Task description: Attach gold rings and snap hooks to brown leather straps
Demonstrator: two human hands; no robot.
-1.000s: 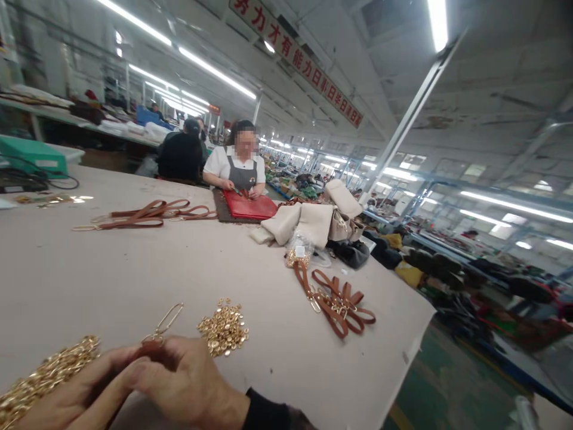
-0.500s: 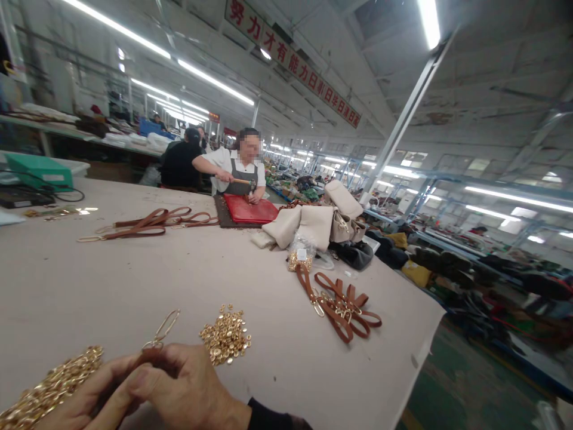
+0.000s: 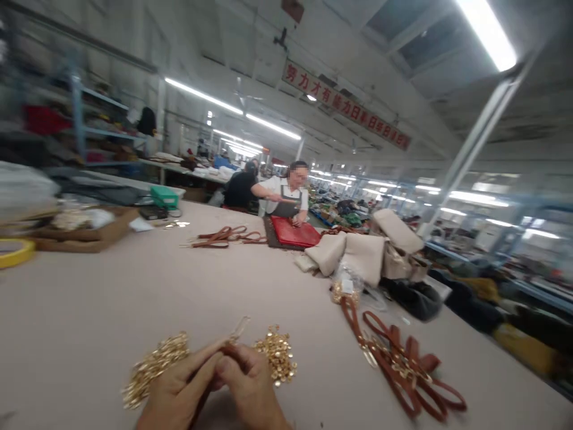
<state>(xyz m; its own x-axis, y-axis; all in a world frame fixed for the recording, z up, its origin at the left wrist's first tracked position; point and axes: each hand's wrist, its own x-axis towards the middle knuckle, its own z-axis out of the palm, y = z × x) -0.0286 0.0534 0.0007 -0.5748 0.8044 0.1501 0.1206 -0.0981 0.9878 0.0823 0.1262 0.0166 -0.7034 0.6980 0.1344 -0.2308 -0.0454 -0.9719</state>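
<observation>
1. Your left hand (image 3: 176, 388) is closed, thumb and fingers pinching a brown strap (image 3: 231, 349); your right hand (image 3: 253, 385) pinches it from the other side. Fingertips meet; the exact hold beneath them is hidden.
2. Strap sits between your two hands, low in the view, over the table (image 3: 111, 310). Long axis runs away from you, from between the palms up to the fingertips. A gold link (image 3: 240, 326), blurred, pokes out past them, leaning away and rightward. Neither hand is clearly nearer.
3. Just beside your left hand: a pile of slender gold pieces (image 3: 156, 367). Just beside your right: a pile of round gold pieces (image 3: 277, 355).
4. Count: one strap in your grip, one link showing on it, two gold piles. Pieces in each pile too many and too blurred to number.
5. Loose straps, two groups: near cluster (image 3: 403, 364) to your right, far cluster (image 3: 226, 236) ahead. Loops overlap; you can't get a sure tally.
6. Across the table: one co-worker (image 3: 286, 197), hand on one red bag (image 3: 293, 232).
</observation>
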